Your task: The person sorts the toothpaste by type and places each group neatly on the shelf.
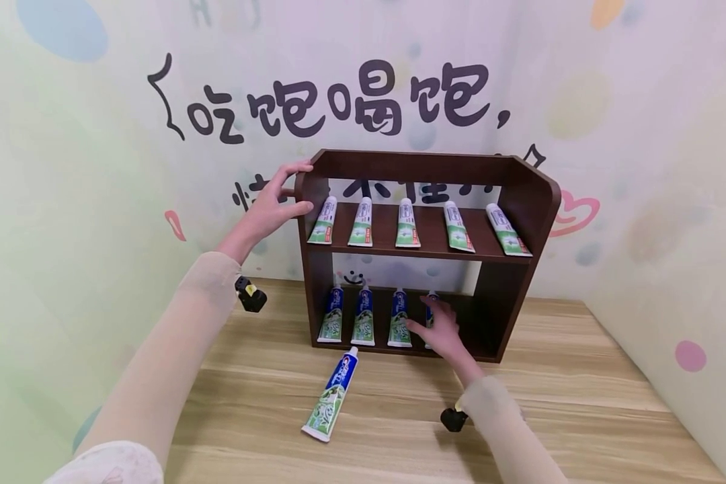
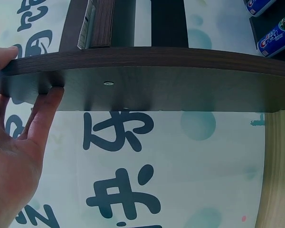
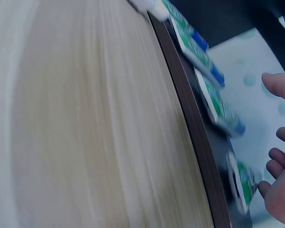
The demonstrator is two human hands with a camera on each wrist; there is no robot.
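Observation:
My left hand (image 1: 269,214) grips the left side panel of a dark brown two-tier shelf (image 1: 393,165). In the left wrist view, the thumb is over the panel's edge and the fingers lie against its outer face (image 2: 147,88). My right hand (image 1: 441,331) is at the lower tier, its fingers apart and slightly bent, in front of the rightmost blue-and-green toothpaste tube (image 3: 242,183), partly hiding it. Nothing is held there. More such tubes (image 1: 364,319) lean in a row to its left. One loose toothpaste tube (image 1: 333,396) lies on the table before the shelf.
Several white-and-green toothpaste tubes (image 1: 406,225) lean along the upper tier, caps up. The shelf stands on a wood-grain table (image 1: 581,403) near a printed wall (image 1: 423,40) with large dark characters. Another wall (image 1: 690,269) rises on the right.

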